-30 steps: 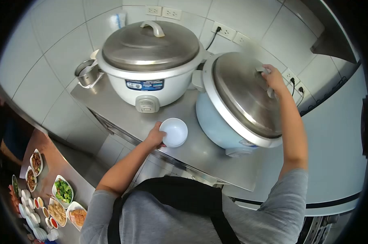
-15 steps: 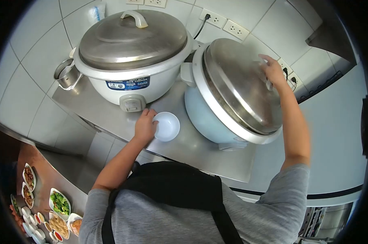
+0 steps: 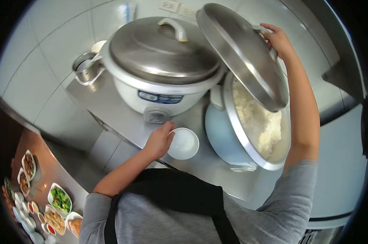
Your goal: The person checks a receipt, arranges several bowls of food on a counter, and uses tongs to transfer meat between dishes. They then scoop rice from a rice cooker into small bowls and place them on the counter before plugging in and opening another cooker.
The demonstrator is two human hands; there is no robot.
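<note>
My right hand (image 3: 278,40) grips the handle of a large metal lid (image 3: 245,53), which is tilted up above the right rice cooker (image 3: 220,130). White cooked rice (image 3: 259,122) shows inside that cooker, partly covered by the lid. In my left hand (image 3: 160,141) is a small white bowl (image 3: 184,144), held by its rim with the thumb and fingers; no food shows in it. Just behind the bowl stands the left rice cooker (image 3: 159,95), with its own metal lid (image 3: 163,53) on.
A metal pot (image 3: 86,67) with a utensil sits left of the cookers on the steel table (image 3: 111,122). At lower left, a counter (image 3: 46,162) carries a dish of greens (image 3: 60,200), other plated dishes and small sauce cups. Wall sockets (image 3: 168,5) are behind.
My right hand has lifted the lid up off the right cooker, uncovering the rice. My left hand still holds the bowl. The camera view has shifted.
</note>
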